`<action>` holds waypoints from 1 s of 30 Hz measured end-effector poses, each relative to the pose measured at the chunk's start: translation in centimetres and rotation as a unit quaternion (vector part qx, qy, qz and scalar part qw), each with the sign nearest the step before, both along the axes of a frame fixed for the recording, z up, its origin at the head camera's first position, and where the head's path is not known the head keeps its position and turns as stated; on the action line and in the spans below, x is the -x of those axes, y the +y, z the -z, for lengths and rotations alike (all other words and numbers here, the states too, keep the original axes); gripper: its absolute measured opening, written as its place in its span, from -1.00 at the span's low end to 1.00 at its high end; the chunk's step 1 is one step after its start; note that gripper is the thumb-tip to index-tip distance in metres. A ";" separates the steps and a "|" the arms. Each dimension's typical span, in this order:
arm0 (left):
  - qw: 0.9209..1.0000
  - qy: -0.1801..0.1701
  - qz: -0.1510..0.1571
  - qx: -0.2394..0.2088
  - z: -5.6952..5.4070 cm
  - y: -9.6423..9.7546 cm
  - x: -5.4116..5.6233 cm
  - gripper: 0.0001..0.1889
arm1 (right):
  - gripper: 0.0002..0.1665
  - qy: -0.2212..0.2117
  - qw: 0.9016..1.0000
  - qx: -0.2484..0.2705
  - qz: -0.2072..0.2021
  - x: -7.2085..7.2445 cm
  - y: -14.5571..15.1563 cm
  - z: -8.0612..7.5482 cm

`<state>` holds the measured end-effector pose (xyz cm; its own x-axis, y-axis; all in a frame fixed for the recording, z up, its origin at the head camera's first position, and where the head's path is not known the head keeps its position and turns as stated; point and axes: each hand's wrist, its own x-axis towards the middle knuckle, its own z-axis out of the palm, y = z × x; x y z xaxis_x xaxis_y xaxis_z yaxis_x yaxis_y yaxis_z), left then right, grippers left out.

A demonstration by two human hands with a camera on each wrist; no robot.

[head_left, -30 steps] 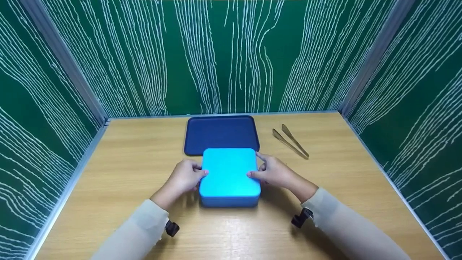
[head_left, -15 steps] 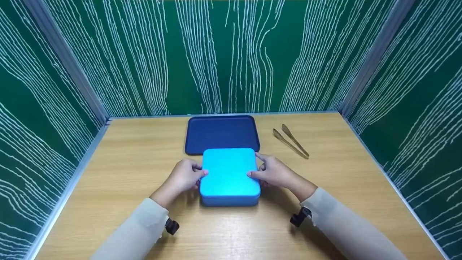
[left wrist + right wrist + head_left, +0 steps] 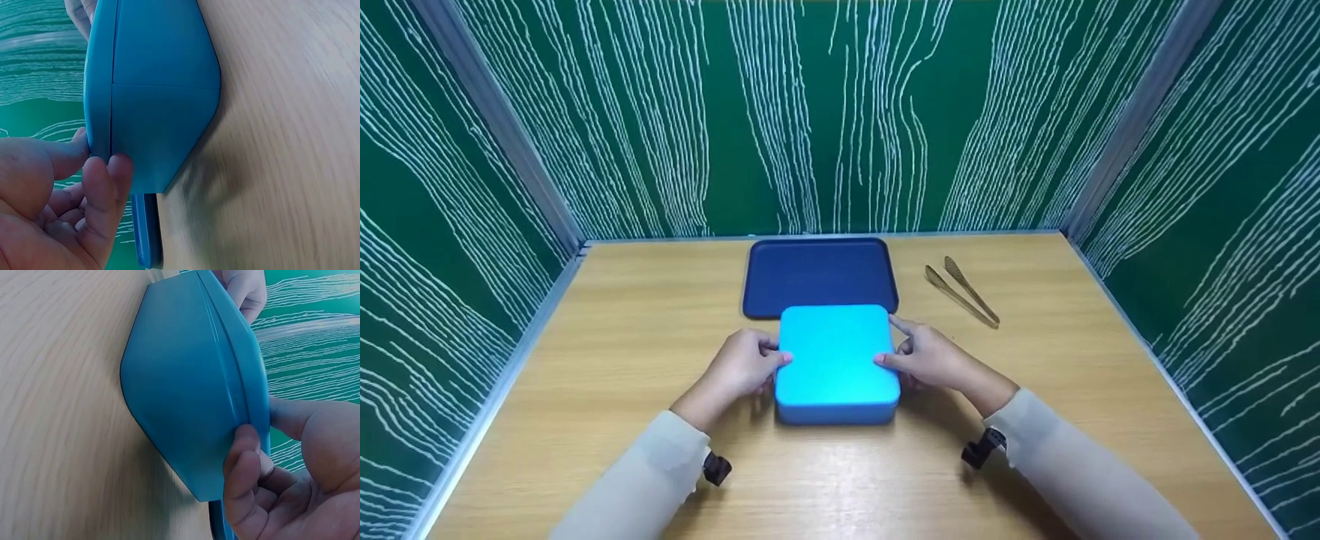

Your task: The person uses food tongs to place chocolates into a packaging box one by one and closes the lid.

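Note:
A bright blue square box with a rounded lid (image 3: 837, 356) stands on the table in front of the person. At its left side the left hand (image 3: 746, 363) grips the lid, thumb on the top edge and fingertips under the rim. My right hand (image 3: 931, 358) holds the opposite side in the same way, one finger stretched toward the far corner. In the left wrist view, a thin seam runs between lid and box body (image 3: 163, 95), with fingertips (image 3: 119, 169) at it. The right wrist view shows the body (image 3: 174, 377) resting on the table. The inside is hidden.
Just behind the box lies a dark blue tray (image 3: 819, 274), its front edge partly covered by the box. Gold-coloured tongs (image 3: 962, 294) lie spread to the tray's right. Green panels with white lines (image 3: 870, 112) wall the wooden table (image 3: 645, 315) on three sides.

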<state>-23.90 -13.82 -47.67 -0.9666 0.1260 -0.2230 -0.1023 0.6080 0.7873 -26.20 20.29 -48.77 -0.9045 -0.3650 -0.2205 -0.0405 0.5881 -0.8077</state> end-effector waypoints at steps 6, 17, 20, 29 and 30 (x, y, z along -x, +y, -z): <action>0.998 0.032 0.014 0.049 -0.2 -0.6 0.6 -0.44 | 0.21 0.042 0.998 -0.054 0.000 -0.2 0.1 0.0; 0.969 0.079 0.200 0.122 -1.9 -2.5 1.7 0.11 | 0.49 0.146 0.962 -0.160 -0.164 0.4 1.1 -2.4; 0.961 0.070 0.232 0.134 -1.8 -2.6 1.8 0.28 | 0.51 0.134 0.957 -0.175 -0.189 0.9 1.2 -2.6; 0.948 0.070 0.266 0.156 -1.6 -3.1 2.1 0.38 | 0.48 0.110 0.949 -0.195 -0.219 1.2 1.0 -3.0; 0.948 0.070 0.266 0.157 -1.7 -3.1 2.1 0.38 | 0.48 0.110 0.949 -0.196 -0.221 1.2 1.0 -3.0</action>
<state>-26.03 -16.96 -45.99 -0.8081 0.5527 -0.2038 0.3772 0.7513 0.5416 -27.38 21.30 -45.73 -0.7222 -0.6482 -0.2414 -0.4947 0.7280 -0.4747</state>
